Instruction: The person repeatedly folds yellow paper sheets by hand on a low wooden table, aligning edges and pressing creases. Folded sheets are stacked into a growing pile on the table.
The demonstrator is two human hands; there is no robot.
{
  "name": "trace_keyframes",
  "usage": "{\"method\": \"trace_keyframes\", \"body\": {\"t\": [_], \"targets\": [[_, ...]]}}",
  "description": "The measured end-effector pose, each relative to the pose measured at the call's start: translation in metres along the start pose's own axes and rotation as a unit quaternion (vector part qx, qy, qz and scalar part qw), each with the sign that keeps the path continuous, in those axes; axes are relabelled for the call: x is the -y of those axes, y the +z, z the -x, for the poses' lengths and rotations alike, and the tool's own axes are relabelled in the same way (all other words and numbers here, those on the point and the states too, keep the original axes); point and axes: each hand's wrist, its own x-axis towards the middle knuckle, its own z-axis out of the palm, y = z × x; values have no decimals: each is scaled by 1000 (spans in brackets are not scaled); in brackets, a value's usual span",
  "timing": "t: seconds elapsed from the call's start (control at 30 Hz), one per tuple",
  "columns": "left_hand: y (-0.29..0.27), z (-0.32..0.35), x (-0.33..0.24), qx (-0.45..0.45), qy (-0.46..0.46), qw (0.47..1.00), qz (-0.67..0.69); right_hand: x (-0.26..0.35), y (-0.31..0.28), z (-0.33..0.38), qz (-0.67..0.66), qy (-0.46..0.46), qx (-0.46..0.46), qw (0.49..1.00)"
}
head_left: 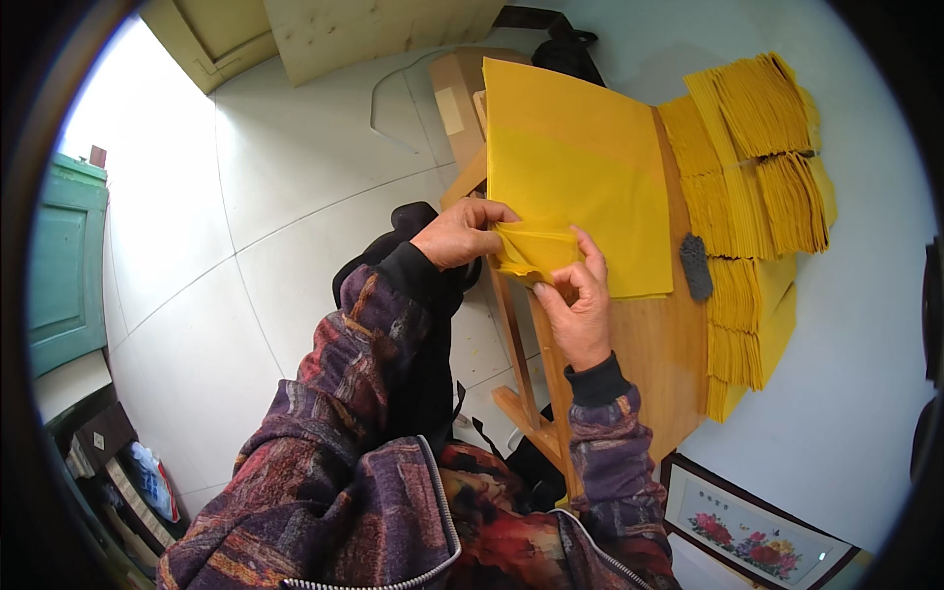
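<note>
My left hand (pixel 467 232) pinches the left edge of a folded piece of thin yellow paper (pixel 536 248), thumb and fingers closed on it. On the other side my right hand (pixel 578 300) grips the same paper between thumb and fingers, with the index finger raised along its edge. The paper bulges partly open between both hands. Beneath and beyond it lies a flat stack of large yellow sheets (pixel 580 147), its far end reaching past the table's edge. Just right of the stack a dark grey, rough oblong block (pixel 695 266) rests on the wooden table (pixel 644 344).
Bundles of folded yellow paper (pixel 752 187) are piled along the table's right side by the wall. A cardboard box (pixel 457 103) stands on the tiled floor beyond the table. A framed flower picture (pixel 757 531) is at lower right, a green cabinet door (pixel 67 261) at far left.
</note>
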Motion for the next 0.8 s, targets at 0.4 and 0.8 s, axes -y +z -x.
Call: {"method": "trace_keyframes", "body": {"t": [0.4,0.8], "targets": [[4,-3,6,-39,23,998,-32,7,3,10,187,-146,-68,969],[6,-4,7,-54,32,996,-58,9,3,8,173,-132,-43,975]]}}
